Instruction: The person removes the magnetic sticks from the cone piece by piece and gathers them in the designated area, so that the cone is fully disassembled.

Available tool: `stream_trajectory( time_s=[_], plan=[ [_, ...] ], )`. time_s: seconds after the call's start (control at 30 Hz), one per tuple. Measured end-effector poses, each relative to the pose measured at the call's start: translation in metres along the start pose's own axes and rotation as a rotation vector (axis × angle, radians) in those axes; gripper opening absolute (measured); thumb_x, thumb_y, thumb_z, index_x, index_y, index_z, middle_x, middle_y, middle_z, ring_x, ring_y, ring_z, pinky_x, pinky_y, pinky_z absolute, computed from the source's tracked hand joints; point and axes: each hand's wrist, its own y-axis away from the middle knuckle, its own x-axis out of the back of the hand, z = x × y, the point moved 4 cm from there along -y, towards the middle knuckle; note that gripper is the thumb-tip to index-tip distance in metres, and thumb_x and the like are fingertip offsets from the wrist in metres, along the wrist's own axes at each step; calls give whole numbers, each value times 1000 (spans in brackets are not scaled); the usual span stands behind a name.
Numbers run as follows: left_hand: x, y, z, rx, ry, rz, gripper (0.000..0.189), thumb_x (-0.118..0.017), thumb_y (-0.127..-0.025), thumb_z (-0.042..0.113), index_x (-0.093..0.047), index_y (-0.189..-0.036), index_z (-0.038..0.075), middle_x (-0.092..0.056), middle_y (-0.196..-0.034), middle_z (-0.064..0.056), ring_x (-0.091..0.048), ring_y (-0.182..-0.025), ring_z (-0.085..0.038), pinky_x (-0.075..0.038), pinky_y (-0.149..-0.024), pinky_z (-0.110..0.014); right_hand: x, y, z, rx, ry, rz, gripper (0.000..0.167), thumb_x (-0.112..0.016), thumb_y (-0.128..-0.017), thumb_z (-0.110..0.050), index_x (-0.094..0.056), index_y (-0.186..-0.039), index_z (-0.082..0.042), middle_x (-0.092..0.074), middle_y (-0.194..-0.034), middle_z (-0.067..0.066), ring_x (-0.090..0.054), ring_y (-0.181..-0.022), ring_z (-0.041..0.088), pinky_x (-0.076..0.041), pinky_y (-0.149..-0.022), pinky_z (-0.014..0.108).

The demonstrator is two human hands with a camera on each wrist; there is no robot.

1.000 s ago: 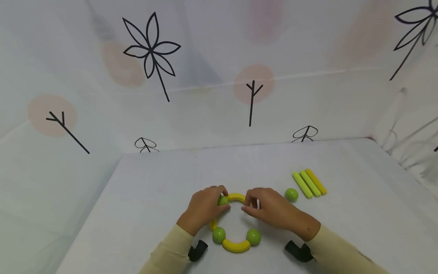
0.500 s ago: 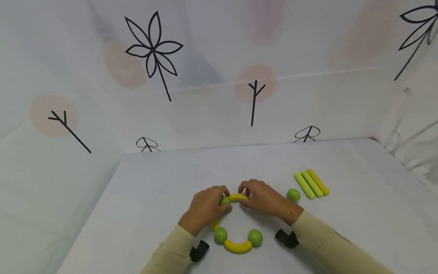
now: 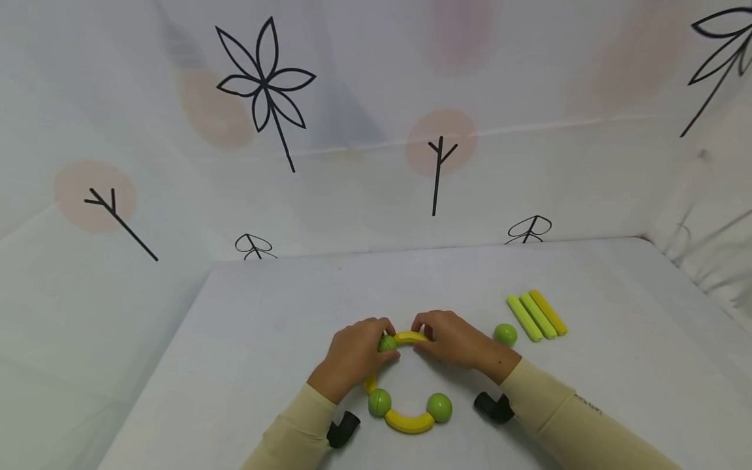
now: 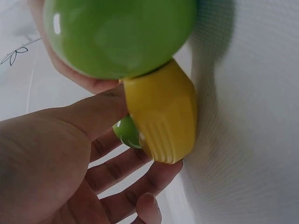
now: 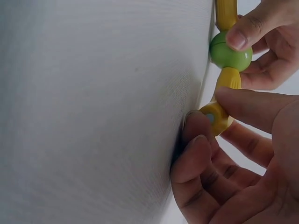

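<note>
A partial ring of curved yellow rods and green balls lies on the white table. My left hand (image 3: 355, 356) pinches the upper-left green ball (image 3: 387, 343) between thumb and fingers. Extending right from that ball, the top yellow rod (image 5: 228, 79) is pinched by my right hand (image 3: 451, 341); its free end shows a greyish disc in the right wrist view. Another yellow rod (image 4: 161, 114) runs down the ring's left side, partly behind my left hand, to the lower-left ball (image 3: 379, 403). The bottom rod (image 3: 409, 423) joins that one to the lower-right ball (image 3: 439, 407).
Right of my right hand sits a loose green ball (image 3: 505, 335). Behind it, two lime rods (image 3: 525, 318) and one straight yellow rod (image 3: 549, 313) lie side by side. A printed fabric wall (image 3: 352, 196) rises along the table's back edge.
My right hand has moved slightly left and away from me, going from beside the top yellow rod to pinching its right end. My left hand keeps its grip on the ball.
</note>
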Motion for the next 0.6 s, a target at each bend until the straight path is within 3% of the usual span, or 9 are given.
stream_trajectory(
  time_s=[0.37, 0.6],
  plan=[
    [0, -1, 0, 9, 5, -14, 31, -82, -84, 33, -69, -108, 18, -70, -98, 3, -52, -70, -7, -42, -59, -23, 2, 3, -1, -8, -47, -24, 9, -73, -91, -10, -68, -98, -10, -61, -81, -1, -53, -73, 13, -46, -65, 26],
    [1, 1, 0, 15, 8, -12, 30, -81, -84, 33, -69, -108, 17, -71, -100, 2, -54, -72, -8, -44, -61, -24, 2, 5, 7, -73, -45, -8, 9, -72, -91, -12, -68, -99, -13, -64, -86, -2, -55, -78, 13, -49, -71, 30]
  ],
)
